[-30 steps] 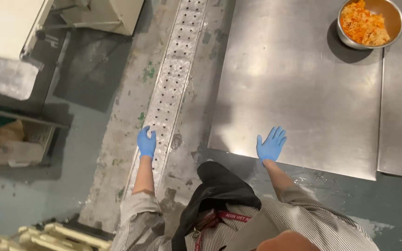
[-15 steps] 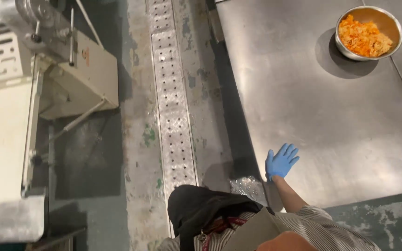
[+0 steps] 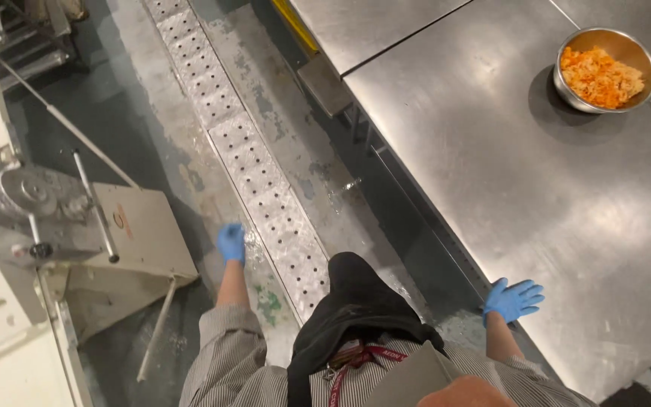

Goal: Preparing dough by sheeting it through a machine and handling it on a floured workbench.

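Steel table [image 3: 506, 173] is carrying one bowl [image 3: 605, 69], well beyond the splayed, empty right hand [image 3: 512, 300]; left hand [image 3: 231, 243] is hanging loose, holding nothing.

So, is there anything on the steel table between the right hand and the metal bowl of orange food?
Nothing visible. The right hand is at the near edge of the steel table, and the metal bowl stands at the far side. Only bare tabletop lies between them.
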